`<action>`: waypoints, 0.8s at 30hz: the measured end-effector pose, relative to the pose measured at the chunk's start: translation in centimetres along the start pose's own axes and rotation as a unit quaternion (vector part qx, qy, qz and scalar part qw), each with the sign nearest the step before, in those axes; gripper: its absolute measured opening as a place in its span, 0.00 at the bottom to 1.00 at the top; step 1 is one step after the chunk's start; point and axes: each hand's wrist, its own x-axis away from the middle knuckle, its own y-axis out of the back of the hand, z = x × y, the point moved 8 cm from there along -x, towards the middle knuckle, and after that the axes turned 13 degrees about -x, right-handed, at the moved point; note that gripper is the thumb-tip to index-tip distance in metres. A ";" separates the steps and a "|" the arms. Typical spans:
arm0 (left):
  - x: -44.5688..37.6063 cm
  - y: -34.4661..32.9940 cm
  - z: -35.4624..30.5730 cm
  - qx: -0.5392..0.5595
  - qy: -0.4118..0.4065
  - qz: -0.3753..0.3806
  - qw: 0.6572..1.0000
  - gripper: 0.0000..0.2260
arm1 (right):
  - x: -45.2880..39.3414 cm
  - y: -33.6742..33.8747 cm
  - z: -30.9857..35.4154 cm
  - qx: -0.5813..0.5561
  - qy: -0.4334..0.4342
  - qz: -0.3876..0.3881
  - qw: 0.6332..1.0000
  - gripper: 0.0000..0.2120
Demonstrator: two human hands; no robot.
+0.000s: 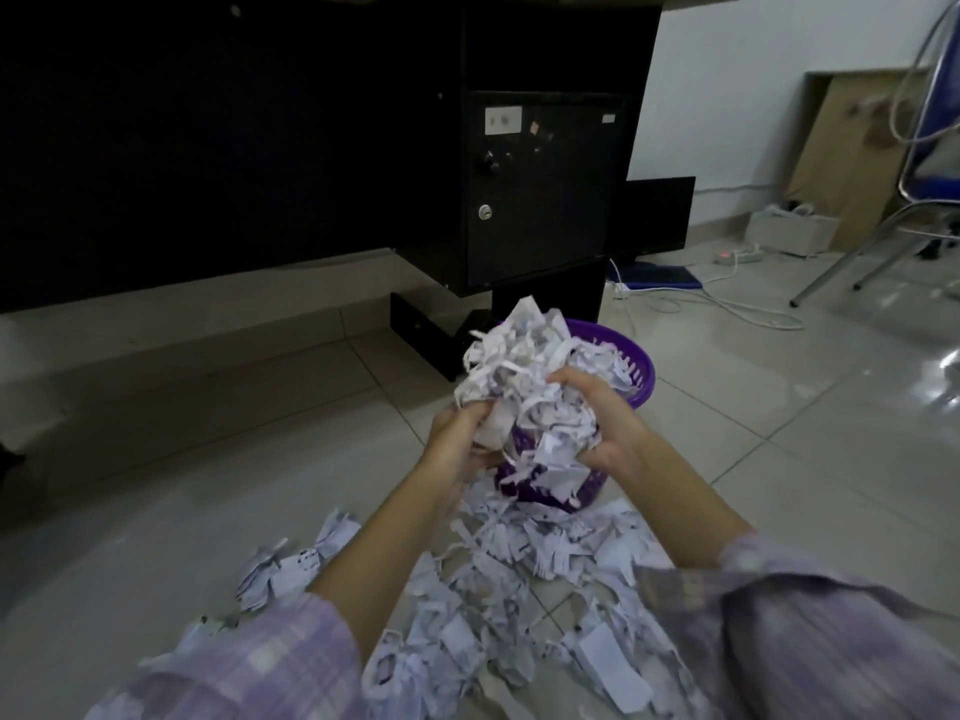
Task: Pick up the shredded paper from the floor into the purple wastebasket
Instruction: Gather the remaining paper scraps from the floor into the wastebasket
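Together, hands [535,433] clutch shredded paper [524,376] above wastebasket's rim [641,363].

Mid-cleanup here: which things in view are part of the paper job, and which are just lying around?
Part of the job:
left hand and right hand, gripping a paper bundle
purple wastebasket
shredded paper on the floor

Just lying about:
black desk
power strip
white cables
chair legs
cardboard sheet

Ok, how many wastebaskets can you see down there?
1. The purple wastebasket stands on the floor by the desk, partly hidden behind the paper wad that both hands hold over it. Others may sit out of view.
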 end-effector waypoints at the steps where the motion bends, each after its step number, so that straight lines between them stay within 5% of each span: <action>1: -0.6 -0.3 -1.4 0.006 -0.015 0.014 1.000 0.08 | -0.4 -0.3 1.4 -0.004 0.008 -0.001 1.000 0.26; 5: -3.4 -1.6 -6.0 0.022 -0.033 0.014 0.999 0.02 | -2.3 -0.9 7.1 0.015 0.051 -0.018 0.998 0.33; 9: -6.3 -3.3 -9.5 0.057 -0.038 -0.001 0.998 0.04 | -3.0 -2.4 12.1 0.064 0.120 -0.027 0.990 0.07; 11: -8.5 -4.0 -10.0 0.045 -0.034 -0.014 0.998 0.08 | -4.9 -2.0 13.8 0.093 0.137 -0.042 0.985 0.12; 13: -10.8 -4.5 -9.5 -0.015 -0.021 -0.022 0.999 0.17 | -7.3 -1.4 13.9 0.104 0.143 -0.047 0.983 0.22; 18: -14.3 -6.0 -6.7 -0.308 -0.029 -0.048 0.950 0.24 | -12.7 1.9 12.5 0.185 0.188 -0.080 0.961 0.20; 21: -15.5 -6.7 -5.9 -0.401 -0.082 -0.053 0.911 0.31 | -15.6 3.4 11.2 0.352 0.207 -0.091 0.908 0.25; 24: -15.8 -7.8 -6.3 -0.493 -0.165 -0.025 0.854 0.35 | -18.2 3.4 9.2 0.588 0.185 -0.055 0.786 0.35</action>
